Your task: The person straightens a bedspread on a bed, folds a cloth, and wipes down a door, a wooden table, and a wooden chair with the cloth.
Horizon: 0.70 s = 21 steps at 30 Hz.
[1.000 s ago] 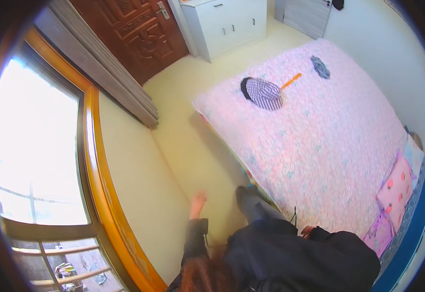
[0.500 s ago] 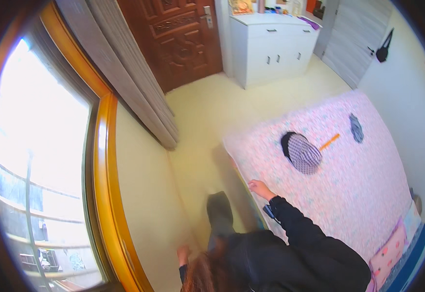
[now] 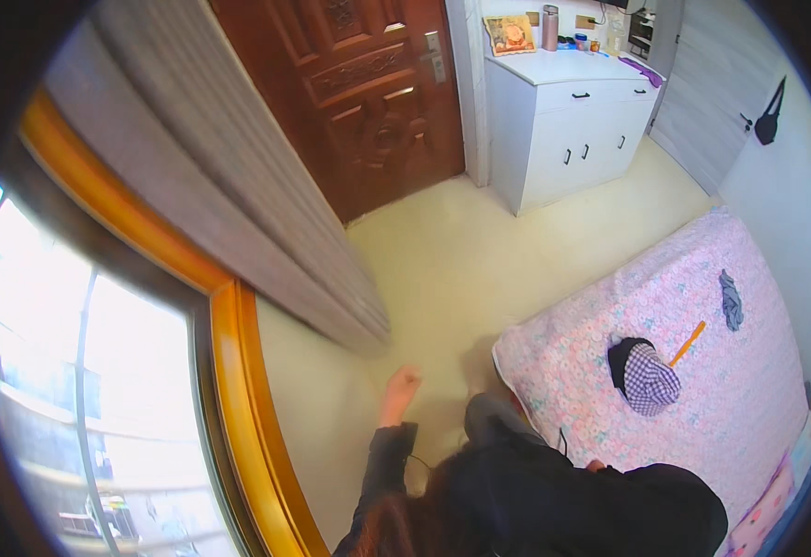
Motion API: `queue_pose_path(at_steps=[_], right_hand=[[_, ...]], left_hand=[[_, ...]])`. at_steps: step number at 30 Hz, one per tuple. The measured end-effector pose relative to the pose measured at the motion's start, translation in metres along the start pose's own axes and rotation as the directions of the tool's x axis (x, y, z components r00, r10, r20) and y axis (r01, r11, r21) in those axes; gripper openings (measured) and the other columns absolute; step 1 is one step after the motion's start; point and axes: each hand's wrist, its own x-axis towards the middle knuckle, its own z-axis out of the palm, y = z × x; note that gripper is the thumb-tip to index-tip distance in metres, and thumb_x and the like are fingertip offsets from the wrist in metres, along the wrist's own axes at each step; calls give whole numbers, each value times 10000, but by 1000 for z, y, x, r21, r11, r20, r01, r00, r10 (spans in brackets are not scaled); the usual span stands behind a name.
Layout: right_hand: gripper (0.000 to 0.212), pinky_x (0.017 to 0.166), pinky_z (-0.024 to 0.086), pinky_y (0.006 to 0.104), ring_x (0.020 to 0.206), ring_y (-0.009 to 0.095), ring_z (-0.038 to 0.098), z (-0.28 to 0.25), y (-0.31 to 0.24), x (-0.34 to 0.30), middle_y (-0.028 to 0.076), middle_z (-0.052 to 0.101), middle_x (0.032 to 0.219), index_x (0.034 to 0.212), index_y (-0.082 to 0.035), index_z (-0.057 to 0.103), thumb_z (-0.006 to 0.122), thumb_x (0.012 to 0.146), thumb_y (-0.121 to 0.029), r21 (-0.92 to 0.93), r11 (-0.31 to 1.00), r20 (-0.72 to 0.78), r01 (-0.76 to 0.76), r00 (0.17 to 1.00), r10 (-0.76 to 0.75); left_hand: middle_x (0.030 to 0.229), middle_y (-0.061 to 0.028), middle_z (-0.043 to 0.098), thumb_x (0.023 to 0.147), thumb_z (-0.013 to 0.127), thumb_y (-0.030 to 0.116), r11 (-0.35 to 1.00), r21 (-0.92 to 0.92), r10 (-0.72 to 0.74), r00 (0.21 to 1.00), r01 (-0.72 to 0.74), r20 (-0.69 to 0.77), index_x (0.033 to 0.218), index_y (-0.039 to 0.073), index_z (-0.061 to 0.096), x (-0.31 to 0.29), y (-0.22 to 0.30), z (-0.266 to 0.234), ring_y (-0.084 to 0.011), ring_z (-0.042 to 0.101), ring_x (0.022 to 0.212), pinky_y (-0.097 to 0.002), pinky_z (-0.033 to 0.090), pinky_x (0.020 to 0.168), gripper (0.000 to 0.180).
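The person point(image 3: 563, 511) looks mid-step; the left hand point(image 3: 401, 394), low in the middle, is curled with nothing seen inside, and I cannot tell the half-hidden right hand's point(image 3: 597, 465) grip by the bed point(image 3: 721, 390). A checked cap point(image 3: 650, 382) sits on the bed, lower right. The next step calls for missing the bed's corner; floor point(image 3: 461, 251) runs up to the brown door point(image 3: 368, 121).
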Motion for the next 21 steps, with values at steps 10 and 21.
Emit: queue_pose_path(at_steps=[10, 21], right_hand=[[147, 626, 512, 411, 765, 222, 686, -329, -148, 68, 64, 721, 799, 786, -191, 753, 653, 805, -297, -391, 919, -632, 37, 716, -298], [226, 598, 496, 381, 614, 247, 626, -688, -529, -121, 137, 632, 647, 983, -62, 714, 611, 798, -139, 70, 630, -946, 773, 252, -204]], left_hand=[[1000, -214, 690, 915, 556, 235, 664, 631, -71, 806, -401, 587, 1195, 77, 627, 280, -3, 19, -394, 658, 979, -467, 510, 847, 330], [980, -221, 694, 897, 552, 338, 648, 752, -361, 917, 118, 167, 983, 50, 707, 434, -143, -67, -415, 643, 996, -538, 504, 831, 338]])
